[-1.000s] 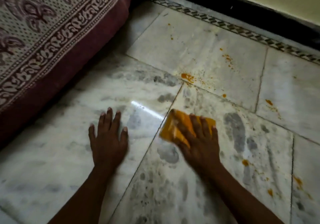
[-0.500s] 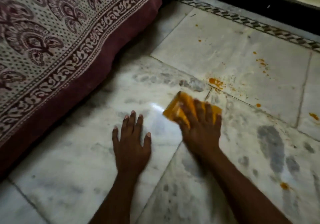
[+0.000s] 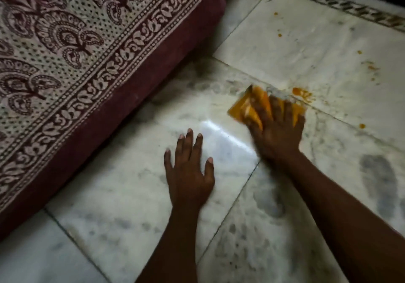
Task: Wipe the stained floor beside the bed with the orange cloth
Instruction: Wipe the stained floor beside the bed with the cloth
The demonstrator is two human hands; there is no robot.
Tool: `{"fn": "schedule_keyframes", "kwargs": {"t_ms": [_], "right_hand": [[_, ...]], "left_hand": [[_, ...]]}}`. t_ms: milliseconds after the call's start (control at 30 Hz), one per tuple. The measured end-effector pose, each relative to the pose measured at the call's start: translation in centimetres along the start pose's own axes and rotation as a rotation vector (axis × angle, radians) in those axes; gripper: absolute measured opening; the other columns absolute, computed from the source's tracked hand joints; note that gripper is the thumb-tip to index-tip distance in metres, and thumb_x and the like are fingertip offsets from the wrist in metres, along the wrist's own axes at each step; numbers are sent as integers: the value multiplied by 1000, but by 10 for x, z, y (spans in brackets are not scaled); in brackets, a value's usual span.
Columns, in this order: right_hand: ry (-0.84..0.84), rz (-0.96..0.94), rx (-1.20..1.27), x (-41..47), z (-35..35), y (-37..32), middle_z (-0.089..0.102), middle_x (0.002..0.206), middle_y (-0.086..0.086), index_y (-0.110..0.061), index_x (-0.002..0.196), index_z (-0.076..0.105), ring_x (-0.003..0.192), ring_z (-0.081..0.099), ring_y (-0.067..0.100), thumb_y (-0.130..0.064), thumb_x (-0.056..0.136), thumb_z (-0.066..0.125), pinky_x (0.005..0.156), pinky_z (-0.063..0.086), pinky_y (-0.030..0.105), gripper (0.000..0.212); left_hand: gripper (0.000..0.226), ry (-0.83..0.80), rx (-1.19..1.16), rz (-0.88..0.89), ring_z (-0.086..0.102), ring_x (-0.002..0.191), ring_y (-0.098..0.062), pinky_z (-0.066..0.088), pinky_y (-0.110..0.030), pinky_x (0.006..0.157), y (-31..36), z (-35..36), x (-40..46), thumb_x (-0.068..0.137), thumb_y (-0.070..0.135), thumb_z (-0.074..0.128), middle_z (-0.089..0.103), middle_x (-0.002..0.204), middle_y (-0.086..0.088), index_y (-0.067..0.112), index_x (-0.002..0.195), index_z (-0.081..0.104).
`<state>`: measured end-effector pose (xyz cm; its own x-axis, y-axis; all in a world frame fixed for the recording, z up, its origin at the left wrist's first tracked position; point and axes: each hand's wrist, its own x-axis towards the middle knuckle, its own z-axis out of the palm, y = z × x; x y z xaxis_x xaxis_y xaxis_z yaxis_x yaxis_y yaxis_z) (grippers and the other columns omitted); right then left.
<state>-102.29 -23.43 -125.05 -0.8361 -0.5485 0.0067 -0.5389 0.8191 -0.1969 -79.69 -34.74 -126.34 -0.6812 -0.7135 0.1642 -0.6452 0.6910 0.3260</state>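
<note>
My right hand (image 3: 277, 129) presses the folded orange cloth (image 3: 245, 105) flat on the white marble floor (image 3: 122, 195); its fingers cover most of the cloth and the hand is motion-blurred. A large orange stain (image 3: 303, 94) lies just beyond the cloth's far right corner, touching it or nearly so. Smaller orange spots (image 3: 279, 35) dot the tile farther away, and one spot (image 3: 362, 126) lies to the right of the hand. My left hand (image 3: 189, 173) rests palm-down on the floor with fingers spread, holding nothing, to the left of the right forearm.
The bed (image 3: 76, 63), with a maroon and cream patterned cover, fills the left side and its maroon edge runs along the floor. A patterned tile border (image 3: 341, 8) runs along the back right. Grey smudges (image 3: 377, 173) mark the tile at the right.
My right hand has pushed the cloth away from me, up to the large orange stain. My left hand stays flat on the floor. The view has shifted left, showing more bed.
</note>
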Motion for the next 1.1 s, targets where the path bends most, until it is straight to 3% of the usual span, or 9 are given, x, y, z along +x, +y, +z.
{"fn": "schedule_keyframes", "kwargs": {"t_ms": [100, 200, 300, 433, 533, 633, 767, 967, 1100], "right_hand": [[12, 130, 52, 61, 17, -41, 19, 173, 4, -49, 159, 28, 158, 10, 46, -77, 92, 20, 119, 0, 75, 73], [-5, -40, 17, 47, 14, -63, 24, 172, 5, -47, 160, 26, 157, 14, 46, -73, 96, 21, 120, 3, 74, 69], [-74, -229, -17, -21, 0, -25, 18, 174, -4, -57, 159, 17, 160, 12, 33, -76, 96, 19, 123, 7, 64, 65], [-22, 75, -33, -8, -14, 33, 19, 173, 1, -55, 158, 17, 159, 15, 37, -76, 96, 22, 124, 7, 67, 66], [-87, 253, 41, 52, -12, 8, 3, 176, 2, -52, 161, 12, 160, -3, 41, -78, 98, 21, 120, -8, 70, 69], [-113, 84, 7, 52, -9, -19, 4, 176, 0, -51, 162, 12, 160, -1, 39, -79, 96, 14, 122, -6, 66, 72], [-115, -170, -62, -35, -12, 32, 11, 175, -3, -57, 160, 9, 160, 12, 33, -79, 93, 10, 124, 11, 63, 71], [-95, 265, -57, 11, -18, 70, -1, 176, 1, -57, 159, 1, 160, 0, 38, -81, 96, 15, 124, 0, 66, 69], [-37, 129, -84, 9, -5, 51, 2, 176, 1, -52, 162, 9, 160, 3, 41, -77, 98, 14, 123, 3, 65, 69]], "left_hand": [[68, -16, -5, -5, 13, 163, -9, 13, -50, 131, 0, 1, -1, 100, 48, 46, 17, 176, 11, 34, 165, 31], [67, -18, -11, 6, 17, 162, -10, 16, -52, 131, -1, -2, 0, 100, 48, 47, 21, 176, 9, 33, 164, 34], [66, -13, 2, -8, 24, 161, -13, 20, -54, 129, 1, -4, 1, 99, 48, 46, 25, 175, 7, 31, 162, 39], [66, -13, -6, -1, 24, 161, -14, 17, -53, 130, 1, -4, -1, 99, 48, 45, 24, 175, 6, 30, 162, 39], [67, -22, -14, 7, 22, 161, -15, 15, -53, 130, -1, -1, 1, 99, 49, 45, 23, 175, 7, 31, 163, 37], [68, -35, 16, -6, 24, 161, -16, 16, -54, 128, -1, -2, 3, 97, 52, 44, 25, 175, 6, 33, 162, 37], [72, -132, 36, 27, 33, 156, -29, 24, -57, 125, 5, -14, 16, 92, 53, 45, 34, 171, -4, 29, 160, 44], [80, -314, 79, 282, -2, 165, -20, 3, -50, 132, 29, 5, 84, 97, 58, 29, -1, 179, 4, 26, 169, 12], [85, -311, 8, 333, -2, 164, -12, 0, -47, 132, 45, 23, 109, 93, 59, 24, -1, 178, 8, 24, 170, 11]]}}
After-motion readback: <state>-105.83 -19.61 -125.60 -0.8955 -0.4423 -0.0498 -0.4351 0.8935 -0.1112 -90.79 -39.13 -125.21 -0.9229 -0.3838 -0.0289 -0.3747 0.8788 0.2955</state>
